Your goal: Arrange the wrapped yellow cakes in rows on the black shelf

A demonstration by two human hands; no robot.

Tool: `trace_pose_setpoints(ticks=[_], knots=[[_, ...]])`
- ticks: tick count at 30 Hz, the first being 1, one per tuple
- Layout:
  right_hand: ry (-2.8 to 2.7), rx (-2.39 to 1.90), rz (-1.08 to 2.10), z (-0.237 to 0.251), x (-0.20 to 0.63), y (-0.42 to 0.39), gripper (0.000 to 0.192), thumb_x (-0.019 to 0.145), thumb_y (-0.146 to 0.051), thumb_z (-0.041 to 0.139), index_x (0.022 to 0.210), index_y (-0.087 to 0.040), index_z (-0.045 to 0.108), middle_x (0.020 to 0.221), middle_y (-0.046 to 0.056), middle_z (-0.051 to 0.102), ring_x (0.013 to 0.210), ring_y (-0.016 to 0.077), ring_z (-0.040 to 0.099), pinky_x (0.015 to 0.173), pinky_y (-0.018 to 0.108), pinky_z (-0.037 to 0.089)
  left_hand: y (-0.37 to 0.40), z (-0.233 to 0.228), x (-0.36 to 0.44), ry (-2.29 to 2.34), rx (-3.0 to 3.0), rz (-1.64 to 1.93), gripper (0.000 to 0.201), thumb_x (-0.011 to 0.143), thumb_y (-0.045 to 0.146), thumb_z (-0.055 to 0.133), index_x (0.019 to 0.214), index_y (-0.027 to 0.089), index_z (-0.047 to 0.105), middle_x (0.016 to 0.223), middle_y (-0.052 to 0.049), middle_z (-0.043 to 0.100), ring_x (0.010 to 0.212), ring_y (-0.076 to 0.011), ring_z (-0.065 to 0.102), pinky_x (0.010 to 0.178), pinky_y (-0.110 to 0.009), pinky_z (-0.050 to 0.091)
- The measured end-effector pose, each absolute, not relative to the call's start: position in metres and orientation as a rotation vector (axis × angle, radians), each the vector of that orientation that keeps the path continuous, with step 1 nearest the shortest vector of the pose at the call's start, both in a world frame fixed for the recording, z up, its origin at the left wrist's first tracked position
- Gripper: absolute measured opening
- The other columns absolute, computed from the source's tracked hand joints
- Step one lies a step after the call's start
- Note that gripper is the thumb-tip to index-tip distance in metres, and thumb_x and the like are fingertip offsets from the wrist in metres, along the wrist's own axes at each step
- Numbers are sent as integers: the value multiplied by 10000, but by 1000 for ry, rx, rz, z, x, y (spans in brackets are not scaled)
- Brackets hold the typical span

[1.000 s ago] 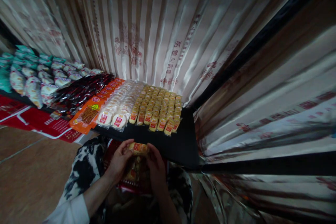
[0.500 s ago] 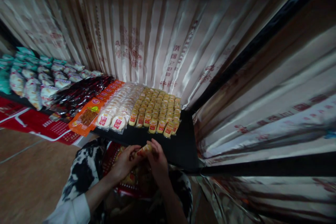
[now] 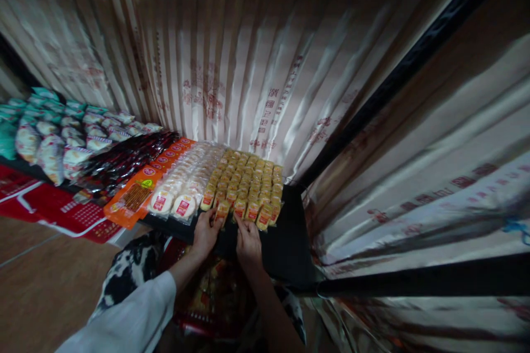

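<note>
Small yellow wrapped snack cakes [image 3: 248,176] with red labels stand in tight rows on a black shelf [image 3: 285,242]. At their front edge, my left hand [image 3: 206,234] is closed on one wrapped snack cake [image 3: 222,209], between thumb and fingers. The cake leans against the front of the rows. Just to its right, my right hand [image 3: 249,245] has a finger stretched out to the front packet beside it, with nothing seen in its grasp. Below, between my knees, a red bag [image 3: 199,317] holds more yellow packets, in deep shadow.
Left of the cakes lie white round packaged crackers [image 3: 183,207], orange packs of sticks [image 3: 134,193], dark shiny packets [image 3: 124,157] and white-and-green bags [image 3: 52,151]. A pleated curtain [image 3: 232,66] hangs behind. A black post [image 3: 372,96] slants up at the right; red boxes [image 3: 53,204] sit under the shelf.
Both hands have moved up and forward from above the red bag to the front row. The cake held between them is now at the shelf in my left hand; my right hand has come away from it.
</note>
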State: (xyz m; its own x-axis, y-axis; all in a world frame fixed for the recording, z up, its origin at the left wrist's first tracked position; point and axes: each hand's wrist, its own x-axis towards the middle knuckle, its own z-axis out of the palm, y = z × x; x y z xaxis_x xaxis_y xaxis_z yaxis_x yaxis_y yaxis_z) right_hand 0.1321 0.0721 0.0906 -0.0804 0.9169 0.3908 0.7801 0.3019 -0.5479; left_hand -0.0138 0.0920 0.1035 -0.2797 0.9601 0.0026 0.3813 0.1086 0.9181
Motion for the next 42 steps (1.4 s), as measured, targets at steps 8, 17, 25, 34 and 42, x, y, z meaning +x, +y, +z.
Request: trace_pose_setpoints(ticks=[8,17,25,34,42], knots=[[-1897,-1514,256,84,135,72,440,865,-140,310,1264,-237,469,911,63,544,880,174,505,829,314,459,103,114,3,1901,1513,990,405,806,286,516,1188,152,507,1083,-96,602,1035,-203,541,907,-330,417],[-1866,-1527,319,91,135,69,447,851,-151,318,1268,-237,454,987,63,563,962,178,517,872,333,452,101,112,8,1840,1574,1138,285,821,305,473,1073,178,509,1066,-78,537,816,-163,594,792,-319,479],[-1842,-1491,356,91,135,70,461,857,-150,309,1290,-253,427,992,65,570,962,172,525,874,328,450,110,103,5,1769,1543,1211,197,839,319,429,917,181,545,895,-51,604,812,-168,594,781,-300,466],[-1880,-1490,372,87,135,70,500,829,-118,326,1311,-223,404,1031,83,551,1017,179,503,901,335,433,116,97,4,1723,1544,1244,197,827,310,462,892,161,574,851,-39,595,760,-139,573,733,-259,468],[-1804,-1452,280,90,133,67,394,813,-146,354,1139,-169,573,1034,103,556,1012,188,499,908,352,434,98,104,0,1779,1520,1241,328,832,347,461,1078,144,534,936,-66,539,849,-165,554,794,-291,461]])
